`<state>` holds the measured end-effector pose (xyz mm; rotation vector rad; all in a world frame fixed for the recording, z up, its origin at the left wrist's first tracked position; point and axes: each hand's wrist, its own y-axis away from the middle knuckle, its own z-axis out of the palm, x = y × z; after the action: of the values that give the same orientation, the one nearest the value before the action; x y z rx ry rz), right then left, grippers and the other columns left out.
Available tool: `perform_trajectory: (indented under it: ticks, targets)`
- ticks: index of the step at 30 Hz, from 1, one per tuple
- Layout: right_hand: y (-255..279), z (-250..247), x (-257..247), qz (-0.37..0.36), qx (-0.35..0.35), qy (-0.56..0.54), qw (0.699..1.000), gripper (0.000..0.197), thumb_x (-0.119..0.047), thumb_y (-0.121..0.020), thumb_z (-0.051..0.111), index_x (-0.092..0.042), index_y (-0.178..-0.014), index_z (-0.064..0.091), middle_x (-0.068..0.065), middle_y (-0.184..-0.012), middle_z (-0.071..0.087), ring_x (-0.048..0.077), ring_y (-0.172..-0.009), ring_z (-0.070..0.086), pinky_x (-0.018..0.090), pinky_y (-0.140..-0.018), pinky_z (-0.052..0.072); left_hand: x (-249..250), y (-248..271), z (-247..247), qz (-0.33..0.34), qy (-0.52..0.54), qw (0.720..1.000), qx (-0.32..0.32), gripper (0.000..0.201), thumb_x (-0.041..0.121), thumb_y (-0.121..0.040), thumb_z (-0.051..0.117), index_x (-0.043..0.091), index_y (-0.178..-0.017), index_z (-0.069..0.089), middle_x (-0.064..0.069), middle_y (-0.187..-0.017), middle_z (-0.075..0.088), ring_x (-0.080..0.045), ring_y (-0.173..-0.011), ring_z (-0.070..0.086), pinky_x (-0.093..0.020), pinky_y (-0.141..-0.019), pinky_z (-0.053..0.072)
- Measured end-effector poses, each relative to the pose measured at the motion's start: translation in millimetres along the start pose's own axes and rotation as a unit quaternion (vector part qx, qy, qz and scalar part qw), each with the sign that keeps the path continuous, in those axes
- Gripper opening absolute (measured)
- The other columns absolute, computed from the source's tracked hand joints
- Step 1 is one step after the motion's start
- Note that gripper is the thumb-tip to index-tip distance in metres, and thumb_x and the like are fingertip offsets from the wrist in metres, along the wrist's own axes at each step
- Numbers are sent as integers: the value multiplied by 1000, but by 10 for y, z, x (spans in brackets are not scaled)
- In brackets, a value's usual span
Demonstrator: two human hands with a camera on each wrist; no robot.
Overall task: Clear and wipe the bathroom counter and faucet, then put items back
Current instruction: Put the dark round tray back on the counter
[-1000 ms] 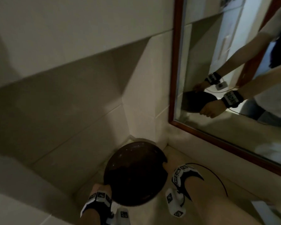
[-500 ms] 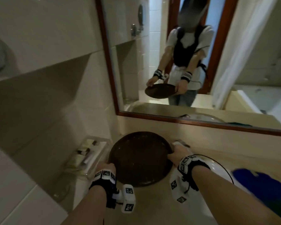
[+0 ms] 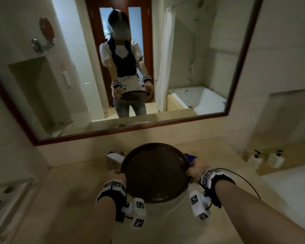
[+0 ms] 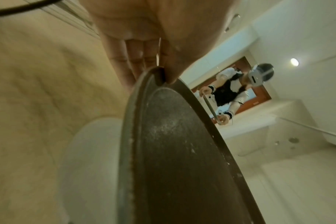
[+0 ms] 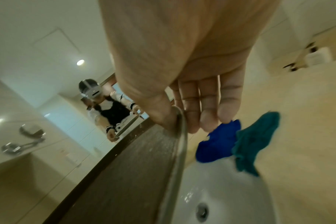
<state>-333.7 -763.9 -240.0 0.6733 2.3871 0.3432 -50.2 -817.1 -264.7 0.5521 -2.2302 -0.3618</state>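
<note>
I hold a round dark brown tray (image 3: 155,173) level over the white sink basin (image 3: 167,206), in front of the mirror. My left hand (image 3: 121,176) grips its left rim, the thumb on top and the fingers (image 4: 125,60) underneath. My right hand (image 3: 195,169) grips the right rim the same way, with the thumb (image 5: 159,116) on the edge. The tray (image 4: 182,151) shows nothing lying on it, only pale specks. A blue cloth (image 5: 217,144) and a teal cloth (image 5: 255,139) lie bunched on the beige counter (image 3: 69,199) beside the basin (image 5: 230,189).
A small white box (image 3: 113,160) stands on the counter behind the tray. Two white pump bottles (image 3: 264,158) sit on a ledge at the far right. A clear organiser (image 3: 7,199) with small items is at the left edge. The framed mirror (image 3: 130,67) fills the wall ahead.
My view has swung right from the left corner to face the mirror. Both hands have carried the tray from that corner to above the basin, keeping the same hold.
</note>
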Motion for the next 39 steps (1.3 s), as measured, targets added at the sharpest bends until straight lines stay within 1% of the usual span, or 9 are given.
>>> perform_trajectory:
  ticks: [4,11,13,18,23,27,32,35,39]
  targets:
    - [-130,-515,997,41,-1,-30,999,15,-21,-73,69,-8,-80,66,13,-82,70,27,-76,67,37,-73,58,580,446,802,94,-45,993,-62,55,29,-89,60,11,-138,44,-14,-141,45,-32,-126,47,-36,-104,42]
    - [-564,-1464,2400,81,17,-68,994,32,-21,-73,68,-5,-101,64,16,-96,68,33,-90,66,37,-71,54,1552,1048,2079,98,-36,991,-88,20,17,-91,53,17,-71,57,-9,-87,60,-24,-71,53,-32,-76,44]
    - [-671,-1696,2616,87,22,-66,994,32,-21,-76,65,-2,-101,61,19,-97,66,34,-89,65,39,-75,55,1738,1148,2343,95,-28,990,-97,18,18,-90,54,15,-73,59,-8,-80,60,-23,-70,53,-33,-77,46]
    - [-1022,-1889,2929,95,4,-62,994,18,-18,-79,65,-5,-88,55,16,-96,63,33,-87,63,38,-73,51,1977,1065,2809,74,-41,990,-115,28,19,-93,53,7,-118,59,-14,-111,63,-26,-90,57,-29,-74,43]
    - [-1516,-1775,3184,114,-26,-58,991,19,-21,-84,64,-4,-90,57,11,-90,67,26,-74,65,38,-76,57,2180,748,3161,56,-73,989,-117,25,17,-93,57,17,-68,58,-9,-76,57,-17,-60,46,-25,-62,40]
    - [-2051,-1860,3181,118,-50,-38,991,22,-24,-79,62,-6,-91,59,12,-87,69,27,-75,68,35,-64,55,2466,290,3433,40,-26,993,-109,33,25,-95,52,9,-123,59,-7,-113,64,-20,-93,63,-27,-81,52]
    - [-2845,-2067,3032,116,-70,23,991,14,-22,-84,60,-12,-75,54,7,-81,57,22,-66,55,39,-73,54,2794,-183,3643,-8,-17,989,-147,13,19,-91,61,16,-80,55,1,-71,51,-12,-64,53,-20,-59,42]
    - [-3123,-2066,2987,125,-65,33,989,18,-24,-84,57,-15,-79,42,8,-86,54,23,-72,54,31,-62,48,2872,-540,3866,12,-83,985,-150,32,17,-88,65,22,-65,44,6,-66,42,-5,-56,39,-20,-57,40]
    - [-3439,-1894,3106,153,-88,50,983,27,-27,-88,55,-12,-99,36,4,-93,47,12,-64,42,21,-49,34,2961,-750,4113,-25,-139,974,-177,16,25,-96,49,13,-87,52,-5,-89,54,-17,-72,48,-23,-68,41]
